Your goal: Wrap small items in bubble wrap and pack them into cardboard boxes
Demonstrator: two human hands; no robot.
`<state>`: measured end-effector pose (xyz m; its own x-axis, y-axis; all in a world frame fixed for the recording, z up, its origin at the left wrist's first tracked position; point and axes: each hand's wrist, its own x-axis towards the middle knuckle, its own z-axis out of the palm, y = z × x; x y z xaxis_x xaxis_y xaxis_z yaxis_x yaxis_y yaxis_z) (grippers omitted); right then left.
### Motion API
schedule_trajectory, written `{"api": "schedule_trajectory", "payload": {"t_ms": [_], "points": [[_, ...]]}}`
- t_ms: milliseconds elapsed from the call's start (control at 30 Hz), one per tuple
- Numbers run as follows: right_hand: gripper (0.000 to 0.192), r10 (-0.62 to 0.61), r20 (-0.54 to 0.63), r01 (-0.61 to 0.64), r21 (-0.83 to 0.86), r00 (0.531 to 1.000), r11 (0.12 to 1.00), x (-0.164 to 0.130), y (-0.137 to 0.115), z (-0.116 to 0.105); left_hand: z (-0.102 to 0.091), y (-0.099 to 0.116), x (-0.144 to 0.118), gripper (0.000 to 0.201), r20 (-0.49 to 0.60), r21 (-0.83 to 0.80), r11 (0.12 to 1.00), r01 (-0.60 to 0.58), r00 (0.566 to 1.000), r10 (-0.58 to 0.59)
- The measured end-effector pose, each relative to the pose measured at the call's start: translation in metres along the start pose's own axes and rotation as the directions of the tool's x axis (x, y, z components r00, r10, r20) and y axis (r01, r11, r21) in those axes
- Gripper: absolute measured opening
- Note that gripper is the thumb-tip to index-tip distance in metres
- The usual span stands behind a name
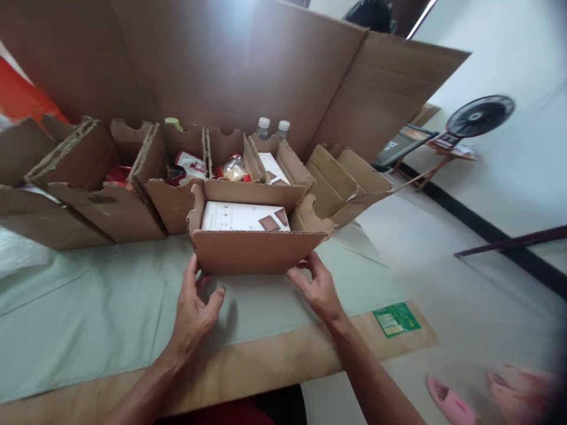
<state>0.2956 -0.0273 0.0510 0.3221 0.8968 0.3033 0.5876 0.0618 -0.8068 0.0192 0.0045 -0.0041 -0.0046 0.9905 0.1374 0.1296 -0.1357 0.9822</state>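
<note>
At frame center, a bin [248, 254] contains a white box [237, 217]. The left hand [195, 310] and right hand [319, 289] are part-open at the bin's lower corners; grip cannot be determined.

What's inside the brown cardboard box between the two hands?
Inside the cardboard box is a white box with some brown on its right end. The cardboard covers its lower part, so I can't tell whether anything lies underneath.

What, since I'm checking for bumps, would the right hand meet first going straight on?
The right hand would likely meet the front box first, at its lower right end; depth leaves contact unclear.
</note>
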Motion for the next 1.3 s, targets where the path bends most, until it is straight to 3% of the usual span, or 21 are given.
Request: {"api": "schedule_trajectory", "payload": {"t_ms": [100, 267, 333, 400, 467, 533, 700, 767, 833, 967, 1067, 1167, 1300], "points": [[0.046, 0.039, 0.041, -0.042, 0.084, 0.998, 0.996, -0.004, 0.007, 0.022, 0.001, -0.003, 0.002, 0.086, -0.009, 0.033, 0.999, -0.023, 1.000, 0.024], [0.067, 0.205, 0.030, -0.207, 0.104, 0.978, 0.973, -0.025, 0.017, 0.031, -0.003, 0.001, 0.003, 0.092, -0.049, 0.167, 0.986, -0.028, 0.998, 0.037], [0.077, 0.254, 0.062, -0.256, 0.030, 0.965, 0.966, -0.035, 0.021, 0.034, -0.012, 0.008, 0.004, 0.084, -0.094, 0.229, 0.973, -0.028, 0.994, 0.050], [0.082, 0.247, 0.097, -0.244, -0.044, 0.964, 0.969, -0.045, 0.021, 0.036, -0.033, 0.017, 0.005, 0.068, -0.145, 0.292, 0.955, -0.045, 0.985, 0.090], [0.084, 0.238, 0.078, -0.233, -0.069, 0.968, 0.970, -0.051, 0.018, 0.038, -0.070, 0.027, 0.010, 0.049, -0.203, 0.364, 0.930, -0.062, 0.968, 0.144], [0.085, 0.247, 0.040, -0.246, -0.031, 0.968, 0.969, -0.053, 0.016, 0.039, -0.121, 0.034, 0.023, 0.036, -0.286, 0.439, 0.898, -0.044, 0.940, 0.186], [0.084, 0.293, 0.021, -0.292, -0.022, 0.956, 0.956, -0.049, 0.021, 0.039, -0.261, 0.036, 0.082, 0.032, -0.570, 0.530, 0.824, 0.199, 0.804, 0.173], [0.083, 0.305, 0.014, -0.304, -0.070, 0.952, 0.950, -0.048, 0.023, 0.038, -0.300, 0.032, 0.107, 0.028, -0.621, 0.520, 0.811, 0.268, 0.771, 0.144], [0.085, 0.315, 0.004, -0.313, -0.096, 0.949, 0.945, -0.048, 0.022, 0.039, -0.322, 0.027, 0.129, 0.020, -0.648, 0.496, 0.814, 0.303, 0.753, 0.114], [0.090, 0.334, -0.003, -0.332, -0.120, 0.942, 0.935, -0.045, 0.016, 0.040, -0.332, 0.022, 0.160, 0.020, -0.677, 0.410, 0.862, 0.297, 0.733, 0.069], [0.092, 0.351, -0.004, -0.347, -0.159, 0.936, 0.924, -0.043, 0.011, 0.039, -0.329, 0.028, 0.163, 0.024, -0.699, 0.318, 0.920, 0.229, 0.712, 0.064], [0.084, 0.312, -0.029, -0.312, -0.186, 0.950, 0.932, -0.045, 0.006, 0.037, -0.324, 0.040, 0.141, 0.016, -0.698, 0.170, 0.978, 0.123, 0.715, 0.031], [0.044, 0.116, -0.201, -0.159, -0.217, 0.973, 0.963, -0.062, -0.006, 0.039, -0.306, 0.057, 0.076, 0.029, -0.629, -0.118, 0.993, -0.005, 0.774, -0.071]]}}
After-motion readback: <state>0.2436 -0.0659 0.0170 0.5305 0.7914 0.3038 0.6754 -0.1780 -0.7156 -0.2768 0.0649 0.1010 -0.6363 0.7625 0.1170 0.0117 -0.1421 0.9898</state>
